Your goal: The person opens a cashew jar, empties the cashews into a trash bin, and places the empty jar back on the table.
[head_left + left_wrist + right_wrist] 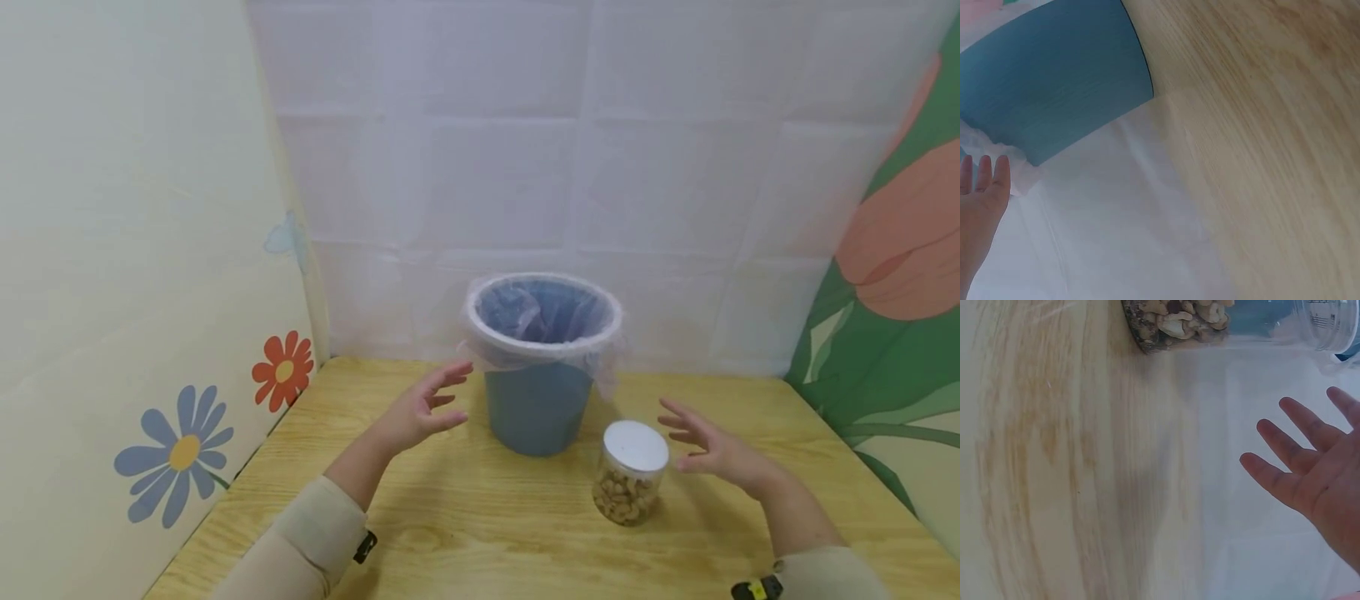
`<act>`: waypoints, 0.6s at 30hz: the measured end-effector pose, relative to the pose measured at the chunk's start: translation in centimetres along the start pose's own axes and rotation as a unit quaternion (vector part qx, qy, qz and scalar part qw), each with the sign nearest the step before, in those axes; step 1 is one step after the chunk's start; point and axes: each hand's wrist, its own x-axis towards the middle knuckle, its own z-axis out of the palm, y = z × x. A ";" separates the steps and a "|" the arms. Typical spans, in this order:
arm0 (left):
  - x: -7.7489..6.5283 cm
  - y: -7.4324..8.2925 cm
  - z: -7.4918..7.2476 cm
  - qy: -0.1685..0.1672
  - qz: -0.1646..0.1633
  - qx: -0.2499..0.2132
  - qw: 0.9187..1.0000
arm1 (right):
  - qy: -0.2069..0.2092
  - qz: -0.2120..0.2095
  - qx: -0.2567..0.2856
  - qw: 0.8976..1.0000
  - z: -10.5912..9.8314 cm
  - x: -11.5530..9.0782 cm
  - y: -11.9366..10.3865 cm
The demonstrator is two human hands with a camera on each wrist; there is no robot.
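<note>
A blue trash can (pixel 536 408) stands toward the back of the table, its rim wrapped by a thin clear liner bag (pixel 510 354). To its front right is a clear jar (pixel 628 492) with a white lid (pixel 636 446), partly filled with cashew-like nuts (pixel 1175 319). My left hand (pixel 423 408) hovers left of the trash can, fingers spread and holding nothing. In the left wrist view its fingertips (pixel 1001 164) overlap the liner's hanging edge. My right hand (pixel 712 450) is just right of the jar, fingers apart, palm facing it, with nothing held.
The wooden table (pixel 480 550) reaches back to a creased white sheet (pixel 480 183). A flower-printed panel (pixel 150 275) borders the left side, and a panel with a large tulip (pixel 915 242) borders the right.
</note>
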 end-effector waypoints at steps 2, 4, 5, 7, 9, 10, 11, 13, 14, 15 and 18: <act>0.0 -0.6 0.2 -0.003 -0.003 -0.001 1.000 | -0.004 0.001 0.003 1.000 0.1 0.1 0.1; 0.0 -0.8 0.4 -0.006 -0.006 -0.001 1.000 | -0.008 0.003 0.004 1.000 0.2 0.2 0.3; 0.0 -0.8 0.5 -0.008 -0.005 -0.002 1.000 | -0.009 0.002 0.004 1.000 0.3 0.2 0.4; 0.1 -0.9 0.8 -0.012 -0.005 -0.006 1.000 | -0.008 0.000 -0.001 1.000 0.4 0.2 0.6; 0.2 -1.0 1.1 -0.017 -0.004 -0.006 1.000 | -0.007 -0.004 -0.001 1.000 0.6 0.3 0.8; 0.2 -1.1 1.3 -0.020 -0.004 -0.007 1.000 | -0.005 -0.003 0.000 1.000 0.7 0.3 0.8; 0.3 -1.2 1.5 -0.023 -0.003 -0.008 1.000 | -0.004 -0.008 -0.001 1.000 0.8 0.3 0.9; 0.3 -1.3 1.8 -0.028 -0.004 -0.009 1.000 | -0.003 -0.011 0.000 1.000 1.0 0.3 1.1; 0.3 -1.3 1.9 -0.029 -0.006 -0.009 1.000 | -0.003 -0.009 0.000 1.000 1.1 0.3 1.2; 0.4 -1.3 2.0 -0.031 -0.006 -0.008 0.999 | -0.003 -0.009 -0.002 1.000 1.2 0.4 1.3; 0.4 -1.1 2.3 -0.037 -0.009 -0.010 0.999 | -0.002 -0.003 -0.010 1.000 1.4 0.5 1.4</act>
